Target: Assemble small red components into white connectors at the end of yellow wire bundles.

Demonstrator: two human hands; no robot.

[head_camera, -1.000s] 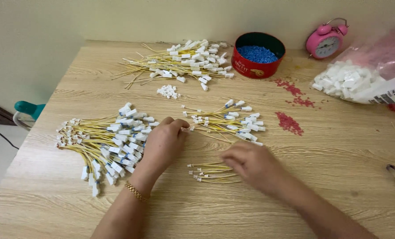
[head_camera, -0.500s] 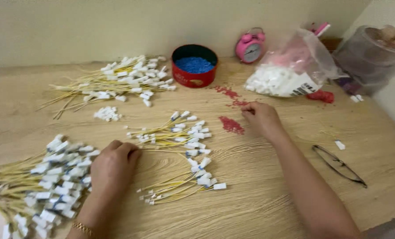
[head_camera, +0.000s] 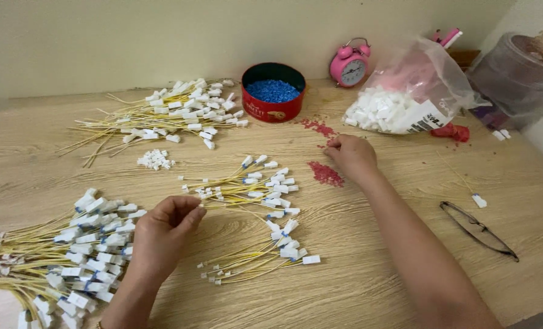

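Large pile of yellow wires with white connectors [head_camera: 58, 256] at the near left of the tabletop [head_camera: 405, 286], lying just where it lay a second ago. Left hand [head_camera: 162, 234] rests at the pile's right edge, fingers loosely curled. Thumb and forefinger sit close together near the thin ends of the middle bundle of yellow wires [head_camera: 247, 186]; whether they pinch a wire end I cannot tell. This hand has hardly shifted over the last second.

Farther back on the left: a second big heap of wired connectors [head_camera: 168, 113], and a small cluster of loose white pieces [head_camera: 154, 159] in front of it. Neither is touched.

Centre: a small fan of finished-looking wires [head_camera: 259, 259] lies free. A second ago the right hand sat on top of this spot; now it is gone and the fan lies exposed and released.

Red round tin of blue beads [head_camera: 273, 91] at the back centre. Pink alarm clock [head_camera: 349, 64] beside it.

Right hand [head_camera: 350, 155] is the change: it has moved away from the near bundles toward the scatter of red granules [head_camera: 325, 173]. Fingers are bunched with tips down at the upper patch of granules; grip looks nearly closed, contents hidden. Judging by this, the work has moved from laying down wires to fetching small parts.

Clear bag of white connectors [head_camera: 387, 109] just beyond. Spectacles [head_camera: 478, 231] lie at the right.
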